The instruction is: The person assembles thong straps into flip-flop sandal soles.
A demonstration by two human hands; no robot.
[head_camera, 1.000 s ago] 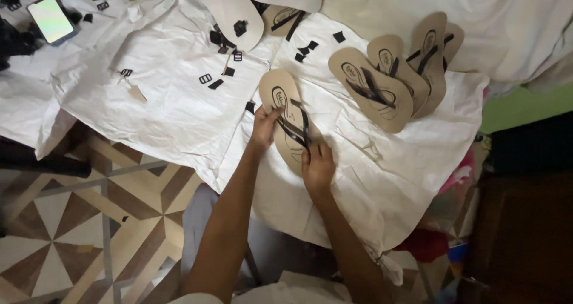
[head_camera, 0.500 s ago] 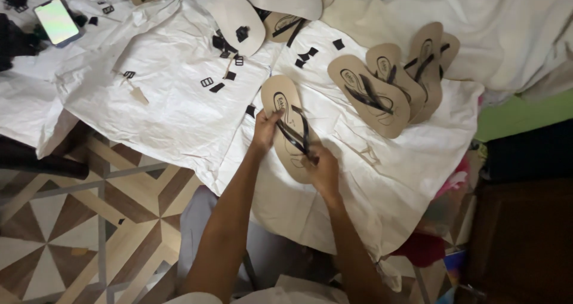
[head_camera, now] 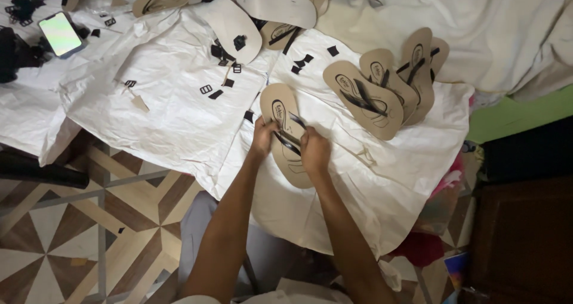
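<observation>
Head view: both my hands grip one tan sandal near the front edge of the white sheet, left hand (head_camera: 263, 138) and right hand (head_camera: 314, 152) pinching its black strap (head_camera: 288, 138). Pulling unevenly could tear the strap. Farther back, the finished sandals (head_camera: 382, 83) overlap and may slide.

Soft, even indoor light falls from above, bright on the white sheeting (head_camera: 173, 113), which nearly washes out at the far right corner. Shadows stay faint and short. The phone screen (head_camera: 59, 33) glows pale green. The near right corner sinks into dimness. Focus is fair; fine detail is slightly soft.
</observation>
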